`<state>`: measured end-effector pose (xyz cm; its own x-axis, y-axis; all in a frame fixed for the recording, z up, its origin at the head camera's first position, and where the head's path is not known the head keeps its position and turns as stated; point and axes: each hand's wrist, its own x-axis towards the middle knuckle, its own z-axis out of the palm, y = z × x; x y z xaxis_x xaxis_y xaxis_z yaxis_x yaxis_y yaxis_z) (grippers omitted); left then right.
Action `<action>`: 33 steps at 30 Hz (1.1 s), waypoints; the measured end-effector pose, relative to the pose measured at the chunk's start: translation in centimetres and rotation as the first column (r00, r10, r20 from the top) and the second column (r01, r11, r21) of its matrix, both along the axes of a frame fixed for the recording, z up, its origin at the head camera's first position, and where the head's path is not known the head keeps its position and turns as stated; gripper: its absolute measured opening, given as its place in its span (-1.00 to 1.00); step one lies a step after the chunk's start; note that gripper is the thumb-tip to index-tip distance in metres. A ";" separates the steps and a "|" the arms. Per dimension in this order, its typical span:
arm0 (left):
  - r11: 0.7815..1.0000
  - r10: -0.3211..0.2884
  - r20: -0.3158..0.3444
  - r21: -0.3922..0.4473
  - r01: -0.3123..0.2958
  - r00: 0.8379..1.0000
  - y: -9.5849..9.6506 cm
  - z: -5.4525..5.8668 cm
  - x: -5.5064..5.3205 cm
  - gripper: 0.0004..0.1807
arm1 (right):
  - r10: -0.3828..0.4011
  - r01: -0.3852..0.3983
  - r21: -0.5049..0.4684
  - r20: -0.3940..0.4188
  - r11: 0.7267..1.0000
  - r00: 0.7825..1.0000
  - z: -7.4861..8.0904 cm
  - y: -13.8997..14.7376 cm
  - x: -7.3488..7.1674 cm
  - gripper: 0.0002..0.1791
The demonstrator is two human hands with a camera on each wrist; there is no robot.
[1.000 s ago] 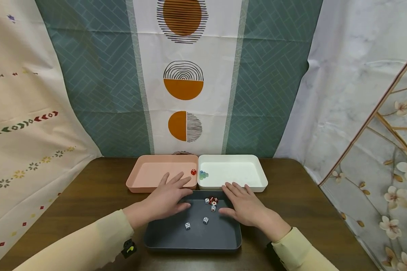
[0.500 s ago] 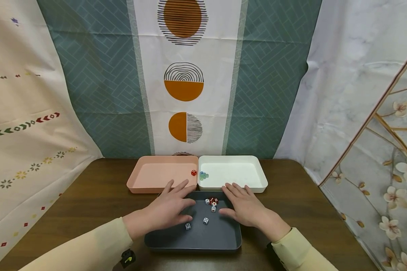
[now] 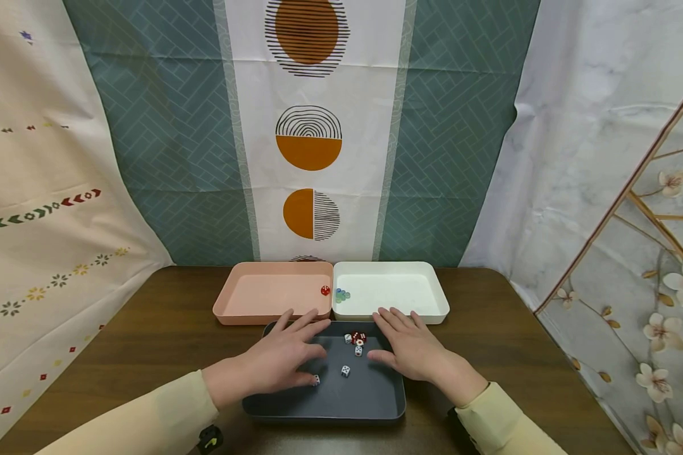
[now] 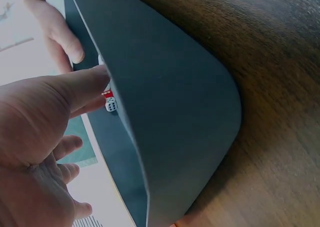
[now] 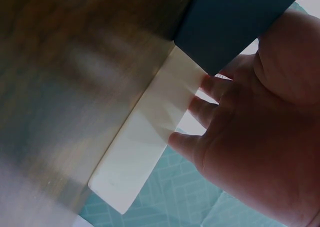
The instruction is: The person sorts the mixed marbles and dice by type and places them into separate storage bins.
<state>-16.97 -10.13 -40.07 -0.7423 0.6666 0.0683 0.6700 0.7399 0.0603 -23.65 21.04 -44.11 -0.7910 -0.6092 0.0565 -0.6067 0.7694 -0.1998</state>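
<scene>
Dark brown wood-grain table [image 3: 165, 328] across lower part of frame, pink tray [image 3: 262, 287] left of centre, white tray [image 3: 398, 287] just beside it to the right, dark grey tray [image 3: 364, 398] lower centre, below both

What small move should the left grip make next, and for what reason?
It may be best for the left grip to bring its index finger toward its thumb, around the white die in the dark tray. In the head view, that die shows partly hidden beside the thumb's tip, and the fingers are spread.
</scene>
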 end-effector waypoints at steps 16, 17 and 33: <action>0.999 -0.040 -0.017 -0.016 0.040 0.999 -0.1 -1.1 -0.3 -0.77 | -0.007 0.007 0.011 0.016 1.000 1.000 0.6 -0.1 0.3 -0.02; 0.999 -0.042 -0.014 -0.016 0.042 0.999 -0.2 -1.1 -0.3 -0.78 | -0.006 0.006 0.010 0.016 1.000 1.000 0.6 -0.2 0.3 -0.02; 0.998 -0.064 0.019 -0.018 0.065 0.998 0.1 -1.5 -0.4 -0.76 | -0.021 0.021 0.027 0.014 0.999 1.000 0.5 -0.2 0.2 0.00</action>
